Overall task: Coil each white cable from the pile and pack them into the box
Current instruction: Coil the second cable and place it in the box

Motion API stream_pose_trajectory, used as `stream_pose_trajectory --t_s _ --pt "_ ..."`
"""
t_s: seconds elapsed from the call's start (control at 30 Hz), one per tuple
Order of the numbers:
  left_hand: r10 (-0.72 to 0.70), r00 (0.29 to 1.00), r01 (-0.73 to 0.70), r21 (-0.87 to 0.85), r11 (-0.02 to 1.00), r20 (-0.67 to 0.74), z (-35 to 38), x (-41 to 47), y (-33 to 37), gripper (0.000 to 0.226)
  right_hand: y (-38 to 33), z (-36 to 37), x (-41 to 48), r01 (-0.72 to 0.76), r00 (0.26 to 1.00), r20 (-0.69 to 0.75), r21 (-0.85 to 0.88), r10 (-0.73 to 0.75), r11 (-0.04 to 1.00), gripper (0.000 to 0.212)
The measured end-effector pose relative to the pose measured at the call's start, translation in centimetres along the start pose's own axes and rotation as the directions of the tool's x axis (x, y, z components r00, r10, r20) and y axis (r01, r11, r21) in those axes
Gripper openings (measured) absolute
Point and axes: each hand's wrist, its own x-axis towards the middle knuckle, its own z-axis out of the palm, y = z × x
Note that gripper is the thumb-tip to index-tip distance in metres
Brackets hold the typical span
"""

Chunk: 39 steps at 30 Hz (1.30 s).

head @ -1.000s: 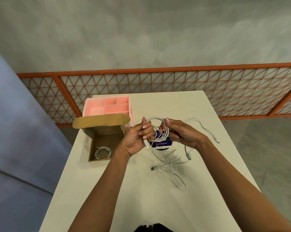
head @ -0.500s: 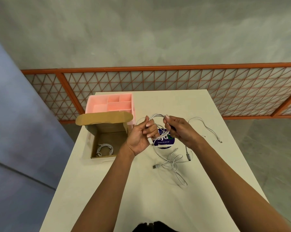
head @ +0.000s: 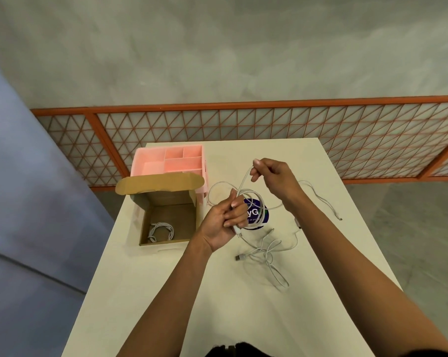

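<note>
Reaching forward from the bottom edge, two bare forearms are seen over a pale table (head: 166,292), viewed from a head-worn camera looking down. Nearest on the tabletop, a small tangle of loose cables (head: 268,253) is spread out uncoiled, with a flat plug lying at its left end. Just beyond it, the left hand (head: 223,222) is held above the table with its fingers curled round the gathered loops of a white cable (head: 259,199), and one plug end is seen hanging below the fist. The cable is thin, smooth and limp; a few rough loops have been formed, while its tail is trailed down toward the table. To the left, an open cardboard box (head: 166,199) is set near the table's edge, its lid flap folded back, and one coiled cable (head: 161,230) is laid on its floor. A round dark-blue sticker (head: 255,215) is partly hidden behind the loops. Further off, the right hand (head: 274,176) is raised, and a strand of the same cable is pinched between thumb and fingertips and drawn up taut from the left hand. Another stray cable (head: 323,199) is stretched across the table's right side. Behind the box a pink divided tray (head: 150,166) is placed, and beyond the table an orange lattice railing (head: 243,122) is seen. The task is judged to be at an early stage: one cable is packed, one is partly wound, and the others are left to be coiled and boxed.
</note>
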Motion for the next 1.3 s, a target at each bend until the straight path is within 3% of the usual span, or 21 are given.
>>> stream_pose_trajectory --t_s 0.1,0.23,0.33,0.43,0.57,0.67,0.77,0.93,1.13,1.3 --pt "0.021 0.999 -0.018 -0.057 0.998 0.042 0.1 -0.1 0.3 0.039 0.4 0.0 -0.5 -0.100 0.995 0.031 0.101 0.098 0.990 0.033" --pt "0.087 0.996 -0.082 -0.122 0.989 0.029 -0.7 -0.1 1.0 0.037 0.5 -0.2 -2.0 -0.314 0.902 0.336 0.081 0.271 0.946 0.045" --pt "0.107 0.994 -0.108 -0.094 0.990 -0.012 -1.4 -0.2 1.7 0.033 1.2 -0.4 -2.6 -0.330 0.849 0.478 0.151 0.223 0.932 0.042" --pt "0.092 0.992 -0.095 -0.036 0.995 -0.087 -1.4 -0.2 2.0 0.042 2.0 -0.1 -2.3 -0.271 0.874 0.460 0.195 0.156 0.942 0.031" --pt "0.149 0.956 -0.107 0.173 0.979 -0.251 -0.2 0.4 1.9 0.043 2.0 0.2 -1.8 -0.280 0.917 0.348 0.209 0.197 0.937 0.034" --pt "0.255 0.908 -0.104 0.413 0.905 -0.331 1.0 0.8 1.5 0.042 2.3 0.7 -1.6 -0.312 0.934 0.247 0.208 0.259 0.927 0.035" --pt "0.332 0.874 -0.111 0.520 0.847 -0.354 1.1 0.9 1.4 0.041 2.3 0.4 -1.7 -0.305 0.930 0.267 0.171 0.254 0.937 0.032" --pt "0.334 0.866 -0.151 0.444 0.883 -0.371 0.8 0.9 2.0 0.040 2.7 -0.6 -1.8 -0.242 0.904 0.389 0.114 0.181 0.964 0.032" --pt "0.351 0.848 -0.228 0.325 0.918 -0.397 0.2 0.3 3.6 0.041 2.9 -1.7 -3.0 -0.095 0.834 0.531 -0.132 0.151 0.987 0.026" --pt "0.329 0.854 -0.226 0.282 0.932 -0.402 -0.2 -0.2 4.1 0.041 3.9 -2.2 -2.4 0.085 0.899 0.420 -0.441 0.121 0.894 0.024"
